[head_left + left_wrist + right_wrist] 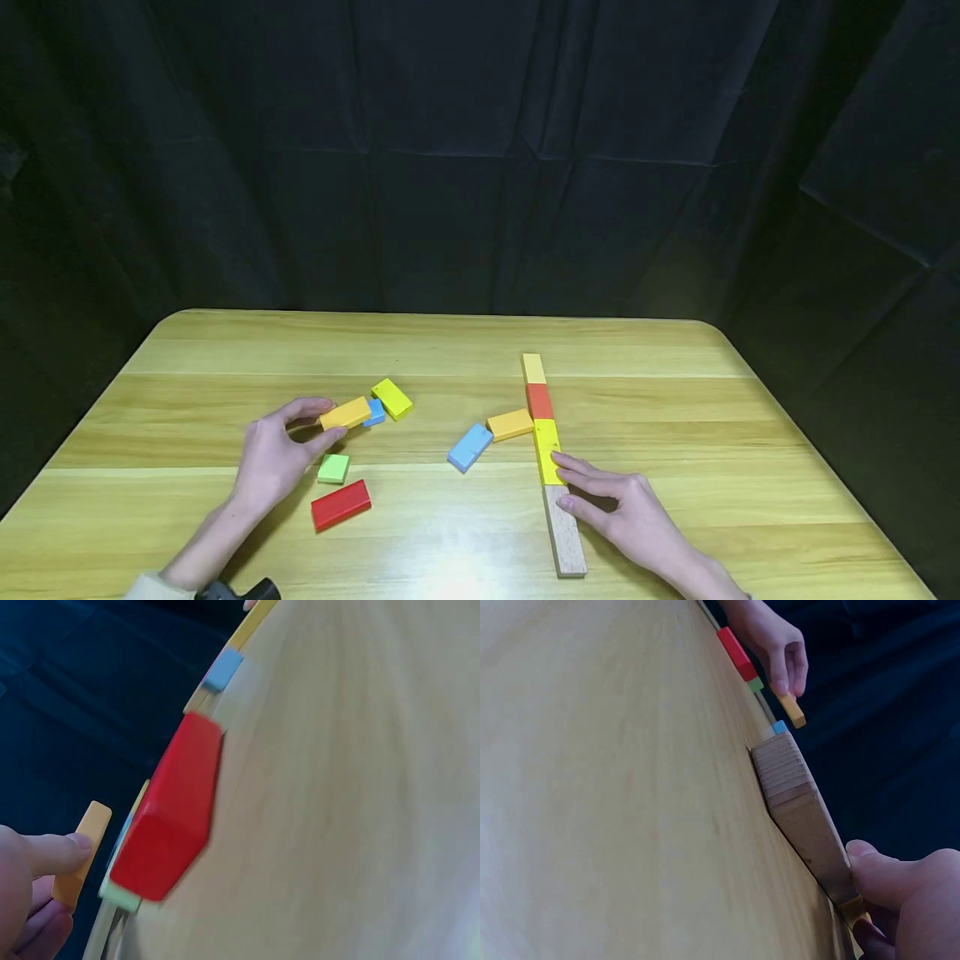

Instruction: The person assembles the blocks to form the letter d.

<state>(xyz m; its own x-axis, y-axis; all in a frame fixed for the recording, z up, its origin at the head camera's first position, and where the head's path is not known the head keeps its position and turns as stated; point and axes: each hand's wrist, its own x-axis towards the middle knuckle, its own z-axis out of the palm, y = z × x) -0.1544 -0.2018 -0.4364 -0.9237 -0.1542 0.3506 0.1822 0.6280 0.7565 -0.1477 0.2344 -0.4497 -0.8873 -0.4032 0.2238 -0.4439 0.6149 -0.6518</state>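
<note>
Orange block's pinched by the left hand, kinda near a green block; wooden block's just touched by the right hand, thumb and fingers parted.

Bright light falls on the wooden table, with white glare at the head view's bottom centre; the black curtain is dim. Both wrist views look softer, slightly blurred.

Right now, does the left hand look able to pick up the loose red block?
Probably not straight away: the left hand already pinches an orange block. Once freed, it likely could, as the red block lies close by with nothing on top.
</note>
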